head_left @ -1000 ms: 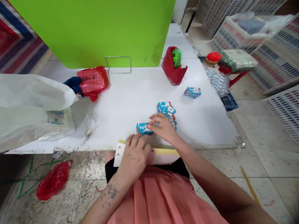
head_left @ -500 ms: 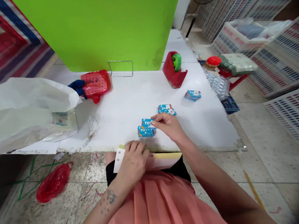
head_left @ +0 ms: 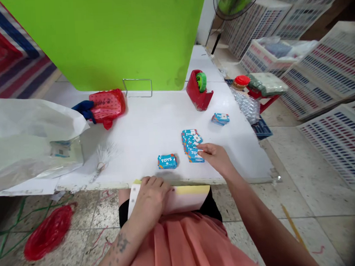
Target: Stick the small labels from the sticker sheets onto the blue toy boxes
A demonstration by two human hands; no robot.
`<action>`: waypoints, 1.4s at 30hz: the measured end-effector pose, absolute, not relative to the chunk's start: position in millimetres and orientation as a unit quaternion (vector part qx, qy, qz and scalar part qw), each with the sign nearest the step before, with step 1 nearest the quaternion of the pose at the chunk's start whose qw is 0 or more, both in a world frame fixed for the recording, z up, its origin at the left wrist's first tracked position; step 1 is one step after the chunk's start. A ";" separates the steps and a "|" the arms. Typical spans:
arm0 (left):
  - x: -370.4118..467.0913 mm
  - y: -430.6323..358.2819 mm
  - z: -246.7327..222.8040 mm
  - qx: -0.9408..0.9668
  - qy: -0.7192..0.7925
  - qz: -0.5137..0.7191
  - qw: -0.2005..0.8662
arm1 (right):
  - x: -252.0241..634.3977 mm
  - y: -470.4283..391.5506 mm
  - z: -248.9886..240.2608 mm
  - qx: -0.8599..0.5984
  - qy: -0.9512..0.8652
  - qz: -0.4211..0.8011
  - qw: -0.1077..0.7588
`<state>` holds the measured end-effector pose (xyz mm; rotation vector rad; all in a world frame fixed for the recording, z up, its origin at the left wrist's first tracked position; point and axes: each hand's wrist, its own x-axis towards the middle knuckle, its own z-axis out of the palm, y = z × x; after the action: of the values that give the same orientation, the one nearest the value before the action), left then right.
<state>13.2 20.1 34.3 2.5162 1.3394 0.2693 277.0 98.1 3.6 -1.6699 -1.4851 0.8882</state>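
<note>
My right hand (head_left: 216,156) pinches the edge of a blue TOYS card (head_left: 193,154), thumb and fingers at its right side. This card lies at the near end of a spread pile of similar cards (head_left: 189,136), some with a white square on them. Left of it sits a neat stack of TOYS cards (head_left: 167,161) near the table's front edge. Farther right is another small pile of cards (head_left: 220,118). Down at my lap, my left hand (head_left: 154,196) is closed over a white paper sheet (head_left: 184,198) with a yellow edge; its palm side is hidden.
On the white table (head_left: 141,131) stand a red tape dispenser (head_left: 199,91), a red plastic bag (head_left: 107,107) and a wire stand (head_left: 138,88). A large white bag (head_left: 30,138) covers the left side beside a bundle of thin ties (head_left: 103,157). A green board (head_left: 108,41) rises behind.
My right hand has moved right with a card, from above the left stack to the near end of the spread pile. My left hand stays on the sheet. The view has shifted slightly.
</note>
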 end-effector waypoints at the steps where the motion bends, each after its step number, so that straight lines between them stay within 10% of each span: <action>1: 13.1 21.7 34.9 0.868 0.466 0.094 0.140 | 277.7 95.1 4.7 -0.656 -0.600 0.286 0.356; 5: 16.2 27.6 37.8 0.852 0.493 0.088 0.153 | 258.0 73.9 22.4 -0.594 -0.710 0.142 0.349; 16: 18.5 28.5 34.7 0.816 0.545 0.083 0.175 | 214.5 45.1 23.0 -0.455 -0.819 0.278 0.212; 26: 15.2 35.8 40.2 0.694 0.590 0.136 0.388 | 204.0 14.7 17.0 -0.410 -0.884 0.007 0.223; 34: 15.3 33.6 34.4 0.753 0.580 0.098 0.294 | 200.0 42.8 31.9 -0.484 -0.764 0.249 0.348; 42: 19.8 21.4 33.9 0.860 0.490 0.087 0.115 | 200.6 104.6 19.5 -0.548 -0.715 0.384 0.204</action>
<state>19.8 21.4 33.9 2.5199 1.4349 0.2552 200.6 104.6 19.5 -1.5281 -1.9937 1.0699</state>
